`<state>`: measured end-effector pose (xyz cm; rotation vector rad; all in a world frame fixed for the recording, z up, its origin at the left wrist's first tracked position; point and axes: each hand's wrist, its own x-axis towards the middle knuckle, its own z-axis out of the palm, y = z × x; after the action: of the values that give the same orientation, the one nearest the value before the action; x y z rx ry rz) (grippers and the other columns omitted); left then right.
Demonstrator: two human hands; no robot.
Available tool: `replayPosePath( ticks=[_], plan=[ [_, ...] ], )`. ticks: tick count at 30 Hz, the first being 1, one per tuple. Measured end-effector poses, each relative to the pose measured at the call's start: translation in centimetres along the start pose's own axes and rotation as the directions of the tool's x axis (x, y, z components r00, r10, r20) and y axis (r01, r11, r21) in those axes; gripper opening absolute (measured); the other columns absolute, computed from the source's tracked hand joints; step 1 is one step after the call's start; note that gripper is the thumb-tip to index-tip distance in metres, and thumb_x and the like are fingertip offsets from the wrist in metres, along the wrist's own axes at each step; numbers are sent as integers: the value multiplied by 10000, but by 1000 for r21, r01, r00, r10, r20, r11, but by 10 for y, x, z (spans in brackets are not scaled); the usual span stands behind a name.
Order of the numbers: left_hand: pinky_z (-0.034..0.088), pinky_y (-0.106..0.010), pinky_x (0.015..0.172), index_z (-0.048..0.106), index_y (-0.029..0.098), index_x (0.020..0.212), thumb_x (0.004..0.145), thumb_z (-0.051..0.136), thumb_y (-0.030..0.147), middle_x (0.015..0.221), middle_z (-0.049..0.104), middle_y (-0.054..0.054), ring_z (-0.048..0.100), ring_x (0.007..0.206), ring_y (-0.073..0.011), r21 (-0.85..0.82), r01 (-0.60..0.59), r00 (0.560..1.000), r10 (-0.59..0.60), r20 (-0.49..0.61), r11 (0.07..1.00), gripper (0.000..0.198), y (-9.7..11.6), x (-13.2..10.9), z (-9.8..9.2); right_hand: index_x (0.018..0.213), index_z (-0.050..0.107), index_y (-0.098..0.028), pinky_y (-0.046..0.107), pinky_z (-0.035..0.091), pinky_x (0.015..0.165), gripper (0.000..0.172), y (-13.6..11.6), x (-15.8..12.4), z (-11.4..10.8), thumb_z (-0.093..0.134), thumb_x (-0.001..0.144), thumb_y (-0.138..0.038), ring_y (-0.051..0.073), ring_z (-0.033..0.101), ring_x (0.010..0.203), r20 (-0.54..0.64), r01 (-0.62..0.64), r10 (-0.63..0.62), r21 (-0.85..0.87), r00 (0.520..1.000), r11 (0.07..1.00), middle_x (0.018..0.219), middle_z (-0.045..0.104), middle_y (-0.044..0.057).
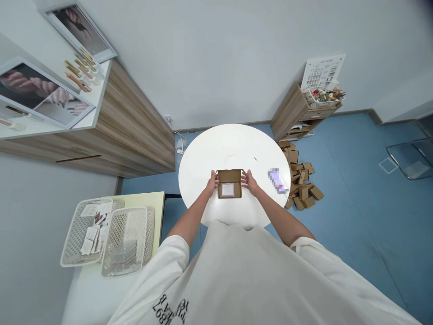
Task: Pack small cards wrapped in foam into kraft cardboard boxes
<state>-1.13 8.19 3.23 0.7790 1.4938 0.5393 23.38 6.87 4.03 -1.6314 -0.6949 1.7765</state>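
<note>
A small brown cardboard box [230, 176] sits on the round white table [233, 144] with its lid raised at the back. Inside it lies a flat pale packet [228, 190], towards the left part of the box. My left hand [212, 183] holds the box's left side, thumb up and fingertips at the side flap. On the opposite side, my right hand [250, 182] has its fingers against the right flap, thumb raised. Both hands hold the box between them.
A blurred purple item [278, 180] lies at the table's right. Several folded cardboard boxes [302, 192] are heaped on the blue floor. White baskets [125, 241] stand on a side table at left. A wooden cabinet [135, 122] and a small shelf unit [287, 108] line the wall.
</note>
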Motion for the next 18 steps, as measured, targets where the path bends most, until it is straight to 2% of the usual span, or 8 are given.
replayPosePath(
  ticks=[4, 6, 9, 11, 12, 15, 18],
  plan=[
    [519, -327, 860, 628, 222, 1248, 912, 107, 801, 1330, 620, -122, 639, 1111, -239, -68, -41, 999, 41, 6, 997, 848, -3, 0, -5, 1479, 480, -237, 386, 520, 964, 774, 2, -5, -5, 182, 963, -732, 254, 581, 1238, 41, 72, -71, -40, 997, 997, 1493, 503, 105],
    [516, -328, 886, 651, 197, 1165, 929, 198, 779, 1289, 637, -130, 638, 1105, -238, -57, -68, 998, 69, 13, 996, 774, -10, 0, -6, 1431, 537, -227, 387, 513, 969, 774, 6, -8, -8, 178, 965, -730, 260, 573, 1252, 55, 115, -110, -94, 992, 989, 1472, 523, 114],
    [488, -372, 979, 669, 200, 1045, 942, 465, 606, 1238, 655, -114, 613, 1140, -253, 123, -144, 990, 143, 12, 982, 467, -28, -3, -6, 1320, 629, -230, 393, 484, 1003, 705, 20, -13, -8, 255, 969, -714, 260, 570, 1242, 70, 167, -155, -222, 985, 961, 1387, 592, 104],
    [429, -400, 1073, 672, 214, 1025, 899, 596, 432, 1305, 612, -102, 549, 1249, -265, 323, -232, 969, 246, -3, 918, 264, -45, -8, -4, 1234, 670, -241, 404, 459, 1031, 615, 34, -16, -7, 345, 960, -685, 257, 557, 1232, 51, 205, -200, -346, 978, 915, 1335, 620, 77],
    [392, -407, 1114, 670, 219, 1046, 879, 621, 363, 1370, 565, -100, 497, 1316, -268, 415, -270, 953, 304, -17, 869, 226, -54, -11, -3, 1199, 681, -245, 409, 448, 1043, 567, 43, -18, -6, 387, 952, -664, 255, 545, 1233, 31, 223, -232, -415, 972, 882, 1324, 621, 67],
    [347, -435, 1151, 622, 239, 1211, 876, 591, 270, 1488, 446, -103, 399, 1411, -275, 585, -307, 916, 401, -35, 751, 338, -80, -22, -1, 1186, 669, -258, 409, 416, 1077, 450, 68, -24, -3, 486, 924, -575, 243, 490, 1294, -20, 243, -310, -574, 950, 782, 1398, 547, 62],
    [333, -493, 1137, 526, 254, 1370, 864, 569, 227, 1477, 468, -116, 389, 1410, -302, 677, -321, 918, 393, 51, 662, 509, -96, -32, 0, 1248, 643, -275, 425, 381, 1107, 402, 87, -31, -1, 555, 904, -463, 245, 463, 1335, 38, 225, -276, -692, 960, 686, 1454, 498, 64]
  ],
)
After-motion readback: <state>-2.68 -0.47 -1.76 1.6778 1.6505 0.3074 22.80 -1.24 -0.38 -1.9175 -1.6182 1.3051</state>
